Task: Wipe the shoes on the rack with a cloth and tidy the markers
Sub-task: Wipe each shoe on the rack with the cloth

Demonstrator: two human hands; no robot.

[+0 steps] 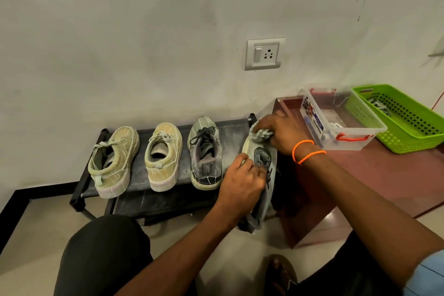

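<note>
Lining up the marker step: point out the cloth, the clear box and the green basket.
cloth [260,134]: head view, bunched part under the right hand.
clear box [312,119]: head view, labelled front wall.
green basket [408,138]: head view, perforated near wall.

Orange bead bracelets [304,151], black trousers [103,255]

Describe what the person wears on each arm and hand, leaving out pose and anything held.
Both forearms are bare. The right wrist carries two thin bright orange beaded bracelets, loosely overlapping. Near the right elbow, at the frame's edge, shows a light blue sleeve with faint darker lines. The left hand and right hand have no gloves; no rings or watch are visible.
</note>
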